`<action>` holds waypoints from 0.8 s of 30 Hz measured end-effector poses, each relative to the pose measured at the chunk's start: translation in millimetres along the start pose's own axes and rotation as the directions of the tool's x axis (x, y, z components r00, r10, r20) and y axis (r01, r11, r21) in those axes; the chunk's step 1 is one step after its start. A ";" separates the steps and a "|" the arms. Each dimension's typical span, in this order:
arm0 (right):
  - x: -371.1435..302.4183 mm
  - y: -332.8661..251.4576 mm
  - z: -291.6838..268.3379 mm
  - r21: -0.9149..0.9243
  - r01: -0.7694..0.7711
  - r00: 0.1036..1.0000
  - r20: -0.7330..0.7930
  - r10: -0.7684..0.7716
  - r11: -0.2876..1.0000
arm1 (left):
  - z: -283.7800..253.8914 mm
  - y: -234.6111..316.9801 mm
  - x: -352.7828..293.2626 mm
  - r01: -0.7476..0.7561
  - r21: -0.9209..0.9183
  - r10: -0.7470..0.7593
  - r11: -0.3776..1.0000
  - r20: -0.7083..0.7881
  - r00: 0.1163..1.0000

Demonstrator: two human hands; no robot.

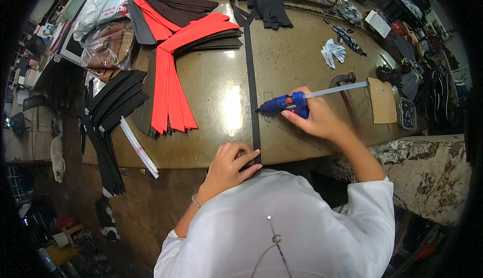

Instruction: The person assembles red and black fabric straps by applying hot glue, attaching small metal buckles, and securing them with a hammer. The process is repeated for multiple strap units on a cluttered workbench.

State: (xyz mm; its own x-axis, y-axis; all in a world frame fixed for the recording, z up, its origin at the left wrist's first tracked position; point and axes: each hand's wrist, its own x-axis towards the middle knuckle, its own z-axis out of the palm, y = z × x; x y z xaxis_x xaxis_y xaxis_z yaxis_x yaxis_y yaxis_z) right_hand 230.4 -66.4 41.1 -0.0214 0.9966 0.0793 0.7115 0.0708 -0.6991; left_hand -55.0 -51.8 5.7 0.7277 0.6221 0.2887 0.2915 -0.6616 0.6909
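Observation:
A long, narrow black strap (249, 71) runs from the far side of the table down to its near edge. My left hand (227, 166) is closed at the strap's near end, thumb and fingertips pinching it beside the table edge. In my right hand (318, 117) is a blue hot glue gun (275, 105), gripped by its handle. Its dark nozzle points left and meets the strap about midway; whether it touches cannot be told. A long whitish glue stick (338, 89) sticks out of the gun's back toward the right.
Red strips (168, 86) and black strips (118, 96) lie in bundles at left, near white glue sticks (139, 147). A curved metal tool (347, 94), brown cardboard (381, 101) and white labels (333, 52) are at right. Two animals, one pale (57, 159), lie on the floor at left.

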 end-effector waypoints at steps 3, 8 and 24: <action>5.9 9.4 0.9 -0.025 0.018 1.000 0.011 -0.018 1.000 | -0.6 0.9 0.7 0.007 -0.007 -0.007 1.000 0.010 1.000; 32.7 20.4 -8.5 -0.063 0.004 1.000 -0.013 -0.005 0.998 | -1.4 3.5 0.5 0.019 -0.005 -0.019 1.000 0.014 1.000; -89.2 130.2 -110.9 0.138 -0.537 0.292 -0.895 0.336 0.833 | -103.6 -52.3 50.1 0.223 0.089 -0.165 0.971 -0.426 0.890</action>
State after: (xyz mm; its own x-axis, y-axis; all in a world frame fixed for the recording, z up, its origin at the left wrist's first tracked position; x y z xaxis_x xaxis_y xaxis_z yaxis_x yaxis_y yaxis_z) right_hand 402.9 -150.7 21.8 0.8618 0.2781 0.4242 0.5072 -0.4701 -0.7224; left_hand -98.1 57.4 52.6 0.3349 0.8409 0.4252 0.5005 -0.5411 0.6758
